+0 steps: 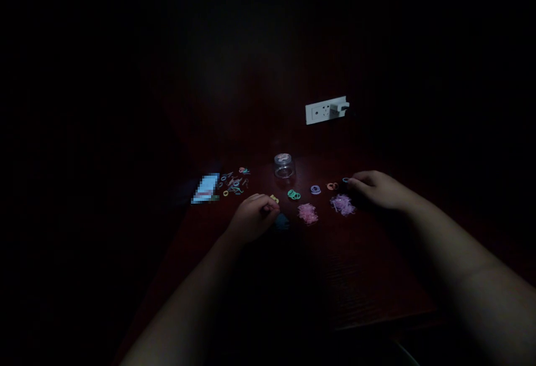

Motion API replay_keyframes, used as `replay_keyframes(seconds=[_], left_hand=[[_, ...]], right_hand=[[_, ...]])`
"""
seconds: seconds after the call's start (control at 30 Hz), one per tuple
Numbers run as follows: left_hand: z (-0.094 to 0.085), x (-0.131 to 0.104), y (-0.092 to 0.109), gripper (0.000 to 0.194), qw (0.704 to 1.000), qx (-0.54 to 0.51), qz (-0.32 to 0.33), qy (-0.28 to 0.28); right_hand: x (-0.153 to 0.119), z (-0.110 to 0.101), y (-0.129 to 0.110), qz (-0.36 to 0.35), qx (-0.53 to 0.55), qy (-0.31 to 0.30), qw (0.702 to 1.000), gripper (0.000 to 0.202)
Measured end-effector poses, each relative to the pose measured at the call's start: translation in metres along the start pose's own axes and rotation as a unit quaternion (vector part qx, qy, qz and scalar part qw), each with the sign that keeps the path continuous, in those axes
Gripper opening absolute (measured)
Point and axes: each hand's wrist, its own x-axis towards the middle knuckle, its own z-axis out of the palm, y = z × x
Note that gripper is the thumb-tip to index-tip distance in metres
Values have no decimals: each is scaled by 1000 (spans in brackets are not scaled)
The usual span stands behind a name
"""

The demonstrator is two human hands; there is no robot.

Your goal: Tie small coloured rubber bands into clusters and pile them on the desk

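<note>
On a dark red table, my right hand [374,188] has its fingertips pinched at a small blue hair tie [345,179] at the right end of a row. My left hand [254,216] is curled closed beside the yellow hair ties [274,199] and partly over a pile of blue rubber bands [282,221]; what its fingers hold, if anything, is hidden. Between the hands lie green hair ties [294,194], purple hair ties [315,189] and orange hair ties [332,186]. Nearer me are piles of pink rubber bands [308,213] and lilac rubber bands [343,204].
A clear lidded jar [285,167] stands behind the row. Mixed loose hair ties and bands [235,183] are scattered at the left, beside a lit, blurred-out phone-like screen [205,188]. A wall socket [325,110] with a white plug is behind. The room is very dark.
</note>
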Motion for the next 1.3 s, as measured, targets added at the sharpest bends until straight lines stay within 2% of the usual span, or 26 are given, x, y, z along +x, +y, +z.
replay_keyframes(seconds=[0.13, 0.23, 0.33, 0.47, 0.53, 0.67, 0.9, 1.2, 1.3], left_hand=[[-2, 1, -2, 8, 999, 9, -41, 32], [-8, 1, -11, 12, 990, 24, -112, 80], [-15, 0, -29, 19, 972, 40, -197, 119], [-18, -4, -58, 30, 939, 68, -320, 102], [-16, -6, -69, 35, 929, 81, -353, 81], [-10, -8, -82, 38, 925, 100, -362, 55], [-4, -10, -88, 40, 921, 119, -369, 30], [-4, -11, -92, 40, 922, 104, -370, 52], [-5, -11, -91, 32, 927, 103, -356, 52]], right_hand=[[4, 4, 3, 23, 9, 34, 999, 37], [6, 10, 3, 31, 3, 68, 997, 37], [8, 18, 4, 32, -6, 95, 995, 37], [13, 29, 7, 14, 9, 92, 996, 37], [16, 32, 9, 6, 23, 100, 995, 37], [20, 34, 13, 6, 41, 128, 991, 36], [24, 36, 10, 6, 65, 144, 987, 35], [26, 38, 13, -11, 86, 147, 985, 35], [26, 38, 12, -15, 83, 146, 986, 35]])
